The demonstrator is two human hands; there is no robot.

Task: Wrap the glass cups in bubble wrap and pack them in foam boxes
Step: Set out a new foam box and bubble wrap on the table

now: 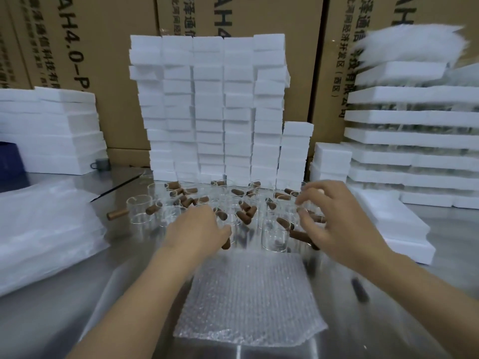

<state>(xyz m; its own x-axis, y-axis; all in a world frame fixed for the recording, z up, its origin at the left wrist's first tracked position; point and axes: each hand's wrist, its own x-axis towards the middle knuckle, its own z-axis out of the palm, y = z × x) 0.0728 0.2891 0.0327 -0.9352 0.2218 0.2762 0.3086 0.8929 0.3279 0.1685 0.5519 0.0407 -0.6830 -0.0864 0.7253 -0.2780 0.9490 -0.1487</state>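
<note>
Clear glass cups (274,237) with brown stub handles sit bunched at centre frame on the steel surface (51,320), some upright and several handles overlapping. Blur makes a count unreliable. The bubble wrap (248,294) sheet lies flat at lower centre, its far edge just beside the nearest cups.

The left hand (197,229) is over the near-left cups, back of hand to camera. Its fingers are mostly hidden. One brown handle pokes out under the thumb, but whether it is gripped cannot be told. The right hand (334,221) hovers over the right side of the cluster, fingers (302,211) spread wide and loosely bent, holding nothing. Contact with the cups is unclear.

Small foam boxes (207,112) are stacked in tall columns at centre back, right behind the cups. Flat foam trays (414,141) are piled at right frame, and foam slabs (51,130) at upper left. A heap of clear plastic bags (46,229) is at left. Printed cardboard cartons (90,47) fill the background.
</note>
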